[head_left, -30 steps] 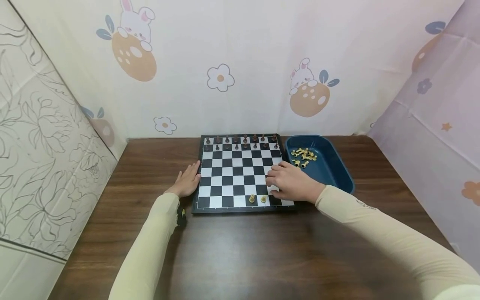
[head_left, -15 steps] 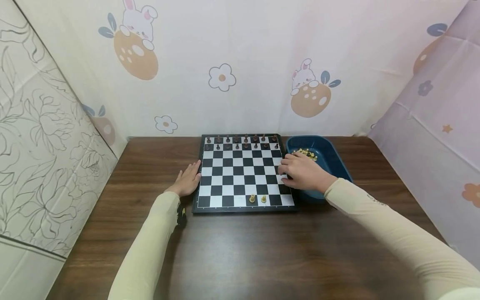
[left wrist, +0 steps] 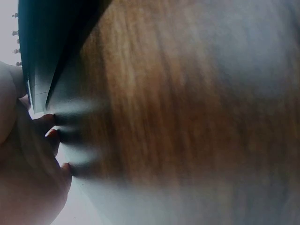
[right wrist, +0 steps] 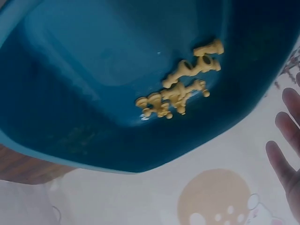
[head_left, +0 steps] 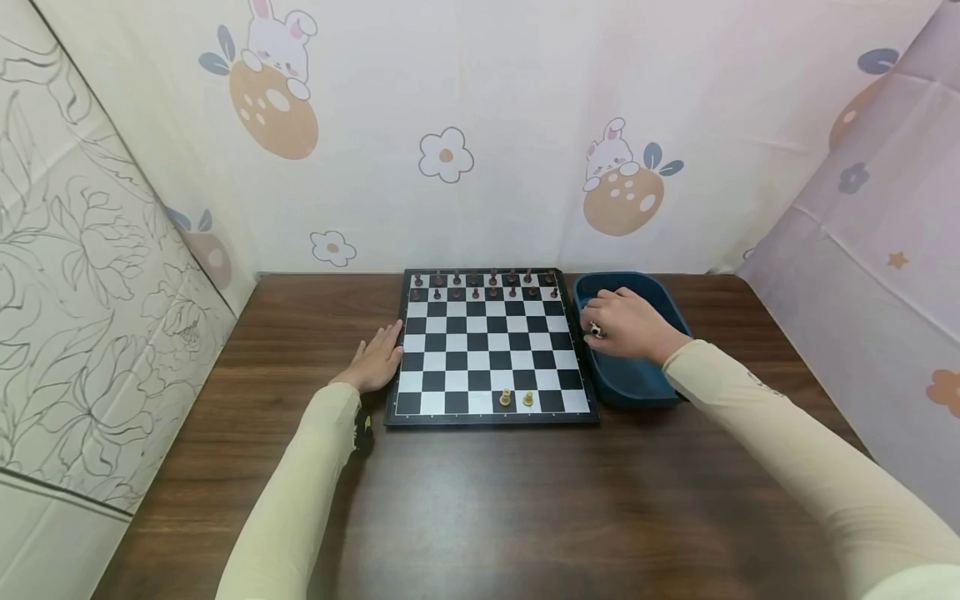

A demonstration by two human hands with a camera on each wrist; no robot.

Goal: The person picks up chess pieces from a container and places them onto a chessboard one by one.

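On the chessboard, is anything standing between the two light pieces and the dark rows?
No. In the head view, only bare black and white squares of the chessboard lie between the two light pieces and the dark rows.

A dark brown wood-grained counter (head_left: 480, 500) is backed by a pale cloth (head_left: 517, 75), on which rabbits (head_left: 276, 46) are printed, perched on spotted orange fruits (head_left: 268, 121), with outlined white flowers (head_left: 446, 156) set between. At the left, a white panel (head_left: 90, 283) is covered with line-drawn blossoms (head_left: 108, 221); at the right, lilac-tinted fabric (head_left: 885, 317) is marked with a small star (head_left: 897, 260) and an orange flower (head_left: 947, 392).
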